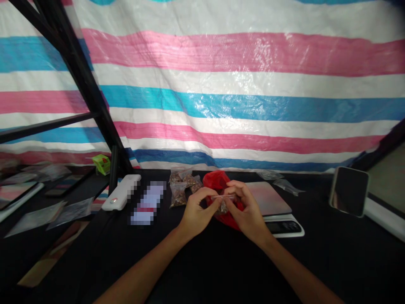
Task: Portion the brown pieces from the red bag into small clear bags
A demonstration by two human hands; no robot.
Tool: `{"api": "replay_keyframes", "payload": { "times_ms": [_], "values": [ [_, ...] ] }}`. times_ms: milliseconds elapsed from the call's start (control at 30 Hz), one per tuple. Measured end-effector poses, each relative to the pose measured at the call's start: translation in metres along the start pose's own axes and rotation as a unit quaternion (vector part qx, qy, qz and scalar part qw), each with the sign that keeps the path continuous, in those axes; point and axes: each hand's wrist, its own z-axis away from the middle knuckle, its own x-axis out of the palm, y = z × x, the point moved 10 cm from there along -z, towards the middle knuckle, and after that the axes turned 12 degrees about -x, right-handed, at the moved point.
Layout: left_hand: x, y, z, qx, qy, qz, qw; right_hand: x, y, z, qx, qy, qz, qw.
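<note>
Both hands pinch the top edge of a small clear zip bag (222,205) with brownish bits inside. My left hand (200,209) grips its left part with thumb and forefinger. On the other side, my right hand (247,211) has its thumb and fingers closed on the bag's edge. Right behind and below lies a red plastic bag (215,179), partly covered by my hands. Several filled zip bags (179,195) with similar brown contents lie just left of the red bag. A flat scale (268,198) with a metal plate and dark display stands beside my right hand.
Left of the filled bags lie a phone with a blurred screen (148,203) and a white device (122,193). Clear plastic bags (286,185) rest behind the scale. A dark-faced device (349,191) stands far right. A black metal frame (85,93) rises at left before a striped tarp (221,105).
</note>
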Motion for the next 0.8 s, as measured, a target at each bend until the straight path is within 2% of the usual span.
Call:
{"api": "replay_keyframes", "payload": {
  "times_ms": [167, 367, 567, 800],
  "values": [
    [-0.003, 0.008, 0.001, 0.029, 0.003, 0.021, 0.999, 0.003, -0.005, -0.001, 0.0, -0.014, -0.002, 1.0],
    [-0.003, 0.008, 0.001, 0.012, 0.01, 0.01, 1.0, -0.003, -0.01, -0.002, -0.014, 0.024, 0.001, 1.0],
    [-0.007, 0.01, 0.0, 0.021, 0.015, 0.018, 0.999, 0.003, -0.008, -0.001, -0.004, 0.011, -0.01, 1.0],
    [-0.006, 0.008, 0.0, 0.019, 0.017, 0.025, 0.999, -0.003, -0.005, -0.003, -0.003, 0.032, -0.03, 0.999]
  ]
}}
